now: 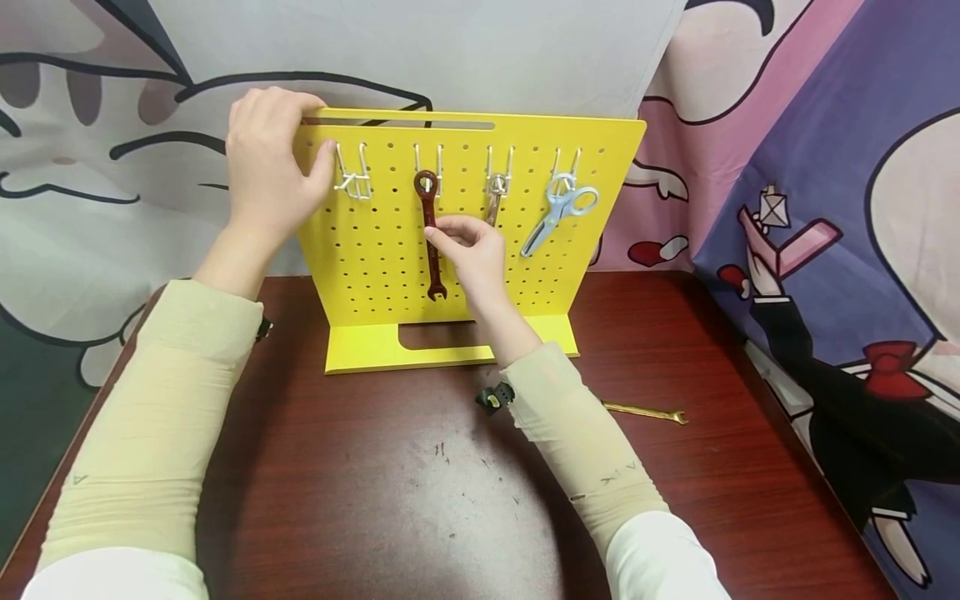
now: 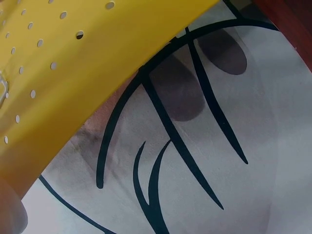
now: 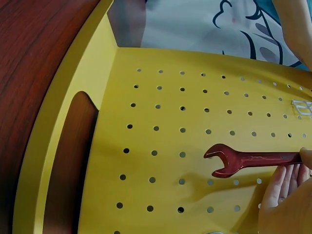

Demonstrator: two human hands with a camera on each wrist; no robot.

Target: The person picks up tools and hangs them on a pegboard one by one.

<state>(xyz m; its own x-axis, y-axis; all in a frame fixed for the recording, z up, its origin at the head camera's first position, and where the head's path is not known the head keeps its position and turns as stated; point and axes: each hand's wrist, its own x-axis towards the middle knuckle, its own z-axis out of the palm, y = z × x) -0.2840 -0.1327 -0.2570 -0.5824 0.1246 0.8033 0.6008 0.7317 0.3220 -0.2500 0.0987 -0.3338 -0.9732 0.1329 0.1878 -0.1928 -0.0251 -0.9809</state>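
Note:
A yellow pegboard [image 1: 382, 283] stands upright on the table, with white wire hooks along its upper part. My left hand [image 1: 273, 158] grips the board's top left corner, its thumb on the front face. Between thumb and fingers, my right hand [image 1: 472, 254] pinches a dark red wrench [image 1: 432, 242] by the shank. The ring end of that wrench overlaps the second hook [image 1: 439, 162], and its open end points down; the right wrist view shows the open end [image 3: 226, 161] in front of the holes. The leftmost hook [image 1: 352, 177] bears nothing.
A silver wrench [image 1: 494, 200] hangs from the third hook, and light blue scissors [image 1: 558, 208] from the rightmost. A gold wrench [image 1: 652, 412] lies on the brown table [image 1: 360, 483], partly behind my right forearm. Printed cloth [image 1: 570, 58] surrounds the table's back and right side.

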